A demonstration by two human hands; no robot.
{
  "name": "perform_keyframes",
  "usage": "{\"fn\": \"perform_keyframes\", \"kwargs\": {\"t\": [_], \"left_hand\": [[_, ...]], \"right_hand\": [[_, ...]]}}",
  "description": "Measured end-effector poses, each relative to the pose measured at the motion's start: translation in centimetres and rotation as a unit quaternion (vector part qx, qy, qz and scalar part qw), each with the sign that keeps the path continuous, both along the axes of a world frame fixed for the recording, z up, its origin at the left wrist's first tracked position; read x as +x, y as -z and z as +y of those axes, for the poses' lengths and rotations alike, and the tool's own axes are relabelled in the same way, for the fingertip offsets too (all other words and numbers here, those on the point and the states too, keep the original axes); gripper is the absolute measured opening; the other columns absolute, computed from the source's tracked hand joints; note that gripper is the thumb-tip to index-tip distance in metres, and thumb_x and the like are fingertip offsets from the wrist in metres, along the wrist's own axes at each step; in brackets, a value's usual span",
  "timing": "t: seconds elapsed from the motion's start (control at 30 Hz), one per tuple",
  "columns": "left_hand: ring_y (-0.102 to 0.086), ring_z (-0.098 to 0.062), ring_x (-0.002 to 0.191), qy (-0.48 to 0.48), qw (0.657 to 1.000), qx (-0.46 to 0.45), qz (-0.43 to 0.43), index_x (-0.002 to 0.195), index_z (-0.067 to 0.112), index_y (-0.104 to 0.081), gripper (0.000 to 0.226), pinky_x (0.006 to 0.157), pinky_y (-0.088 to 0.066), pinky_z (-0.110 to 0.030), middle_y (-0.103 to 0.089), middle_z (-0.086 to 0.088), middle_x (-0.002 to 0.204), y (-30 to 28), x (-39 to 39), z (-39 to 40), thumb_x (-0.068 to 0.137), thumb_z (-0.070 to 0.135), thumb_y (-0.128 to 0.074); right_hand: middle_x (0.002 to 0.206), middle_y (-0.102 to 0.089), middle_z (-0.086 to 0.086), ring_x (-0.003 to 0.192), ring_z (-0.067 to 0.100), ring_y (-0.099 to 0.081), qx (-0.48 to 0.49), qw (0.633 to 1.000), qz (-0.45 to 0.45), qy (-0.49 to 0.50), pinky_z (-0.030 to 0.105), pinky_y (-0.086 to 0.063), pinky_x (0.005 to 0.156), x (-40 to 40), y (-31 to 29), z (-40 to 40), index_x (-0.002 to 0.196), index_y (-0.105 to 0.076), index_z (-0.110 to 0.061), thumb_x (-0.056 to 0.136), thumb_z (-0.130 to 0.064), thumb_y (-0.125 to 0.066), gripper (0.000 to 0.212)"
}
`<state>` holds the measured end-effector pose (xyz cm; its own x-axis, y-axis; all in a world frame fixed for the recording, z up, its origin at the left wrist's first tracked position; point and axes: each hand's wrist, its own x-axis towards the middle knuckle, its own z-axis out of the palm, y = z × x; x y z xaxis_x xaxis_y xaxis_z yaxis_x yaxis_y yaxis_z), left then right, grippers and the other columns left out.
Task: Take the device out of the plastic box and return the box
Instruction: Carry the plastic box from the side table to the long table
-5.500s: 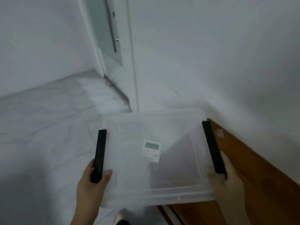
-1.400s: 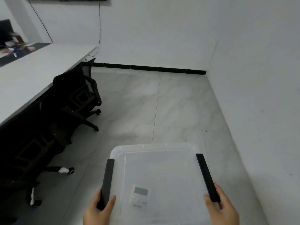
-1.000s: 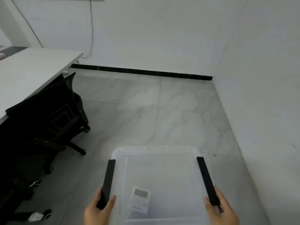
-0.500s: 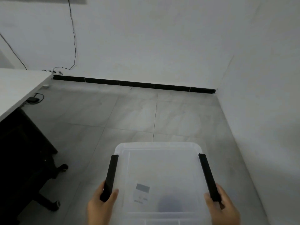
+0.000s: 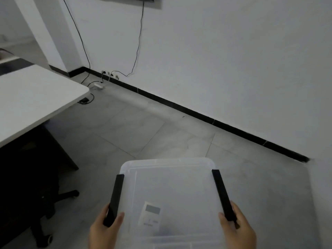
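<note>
I carry a clear plastic box point(image 5: 172, 186) with its lid on, held low in front of me above the floor. My left hand point(image 5: 103, 230) grips the black latch bar on the box's left side, and my right hand point(image 5: 239, 229) grips the black bar on the right side. Through the lid a small white device point(image 5: 150, 215) with a grey screen shows, lying near the front of the box.
A white table point(image 5: 36, 99) stands to the left, with a black office chair base point(image 5: 53, 200) beneath it. A white wall with a black skirting point(image 5: 197, 112) runs ahead and right. Cables and a power strip point(image 5: 98, 85) lie by the wall's foot.
The view has swung left as I walk with the box: the table's corner and wall cables now show. Both hands keep the same hold on the box.
</note>
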<state>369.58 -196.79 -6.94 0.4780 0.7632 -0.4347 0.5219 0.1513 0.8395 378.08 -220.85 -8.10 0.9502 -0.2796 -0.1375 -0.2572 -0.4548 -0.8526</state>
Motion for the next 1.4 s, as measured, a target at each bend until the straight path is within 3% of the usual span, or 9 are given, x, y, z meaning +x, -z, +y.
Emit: {"fn": "perform_keyframes", "kwargs": {"t": [0.1,0.17,0.3,0.47,0.63,0.8,1.1,1.27,1.4], "left_hand": [[-0.056,-0.034,0.108,-0.042,0.999,-0.005,0.001,0.119,-0.003,-0.054,0.05,0.099,-0.039,-0.041,-0.061,-0.024,0.118,0.4,6.0,2.7,0.071,-0.002,-0.07],[-0.055,-0.035,0.11,-0.066,0.998,-0.002,-0.008,0.119,-0.003,-0.054,0.051,0.099,-0.038,-0.041,-0.06,-0.025,0.12,0.0,9.7,4.7,0.071,-0.003,-0.069],[-0.055,-0.033,0.111,-0.118,0.992,0.029,-0.028,0.12,0.0,-0.053,0.05,0.098,-0.039,-0.042,-0.06,-0.019,0.118,-1.0,15.7,9.4,0.073,0.0,-0.068],[-0.056,-0.032,0.111,-0.216,0.975,0.047,-0.033,0.116,0.003,-0.058,0.048,0.099,-0.038,-0.04,-0.062,-0.021,0.116,-1.2,19.9,14.5,0.07,-0.002,-0.07],[-0.056,-0.035,0.11,-0.341,0.938,0.063,-0.024,0.115,-0.002,-0.057,0.048,0.085,-0.041,-0.018,-0.061,-0.024,0.115,-1.0,23.0,20.5,0.069,-0.006,-0.07],[-0.059,-0.037,0.103,-0.435,0.894,0.102,-0.023,0.115,0.0,-0.058,0.047,0.095,-0.04,-0.042,-0.061,-0.019,0.093,-2.5,25.5,26.8,0.069,-0.004,-0.07],[-0.057,-0.029,0.093,-0.529,0.832,0.153,-0.069,0.121,0.008,-0.054,0.046,0.087,-0.045,-0.039,-0.06,-0.013,0.099,-5.5,25.6,38.5,0.076,0.005,-0.066],[-0.057,-0.026,0.093,-0.526,0.83,0.163,-0.081,0.119,0.006,-0.055,0.043,0.079,-0.048,-0.024,-0.061,-0.013,0.099,-4.8,23.2,47.7,0.077,0.002,-0.064],[-0.056,-0.026,0.089,-0.501,0.851,0.149,-0.053,0.118,0.007,-0.055,0.041,0.084,-0.042,-0.035,-0.062,-0.013,0.095,-4.3,20.9,55.0,0.077,0.004,-0.064]], "right_hand": [[0.111,-0.065,0.024,0.095,0.033,-0.061,-0.002,1.0,0.0,-0.022,-0.012,-0.03,0.062,7.8,0.3,3.3,0.115,-0.058,0.0,0.068,0.005,-0.07,0.048],[0.112,-0.065,0.024,0.097,0.033,-0.06,0.007,0.999,-0.001,-0.046,-0.009,-0.034,0.065,12.5,-0.5,5.8,0.116,-0.058,-0.002,0.07,0.004,-0.069,0.047],[0.117,-0.062,0.022,0.103,0.035,-0.058,0.025,0.991,-0.011,-0.13,0.032,-0.04,0.095,21.2,-2.9,11.8,0.118,-0.056,-0.004,0.073,0.002,-0.068,0.047],[0.11,-0.065,0.025,0.092,0.031,-0.059,0.011,0.979,-0.026,-0.2,-0.008,-0.032,0.067,29.3,-2.9,20.2,0.113,-0.059,0.0,0.069,0.007,-0.07,0.046],[0.107,-0.066,0.024,0.084,0.024,-0.054,0.018,0.946,-0.005,-0.325,0.02,-0.04,0.081,35.9,-2.2,30.8,0.111,-0.061,0.0,0.068,0.006,-0.07,0.044],[0.111,-0.066,0.022,0.095,0.031,-0.061,0.03,0.904,-0.017,-0.427,0.028,-0.038,0.082,41.5,-4.0,42.2,0.113,-0.06,-0.002,0.071,0.001,-0.07,0.044],[0.114,-0.064,0.014,0.091,0.02,-0.053,0.068,0.798,-0.034,-0.598,0.028,-0.037,0.08,44.0,-6.9,61.6,0.122,-0.053,-0.008,0.08,-0.006,-0.061,0.043],[0.121,-0.062,0.018,0.107,0.031,-0.057,0.071,0.805,-0.034,-0.588,0.034,-0.04,0.087,41.5,-6.1,70.4,0.123,-0.052,-0.006,0.079,-0.005,-0.062,0.045],[0.114,-0.064,0.023,0.101,0.035,-0.059,0.054,0.828,-0.017,-0.557,0.037,-0.041,0.086,38.6,-5.4,76.1,0.122,-0.053,-0.005,0.078,-0.004,-0.064,0.045]]}}
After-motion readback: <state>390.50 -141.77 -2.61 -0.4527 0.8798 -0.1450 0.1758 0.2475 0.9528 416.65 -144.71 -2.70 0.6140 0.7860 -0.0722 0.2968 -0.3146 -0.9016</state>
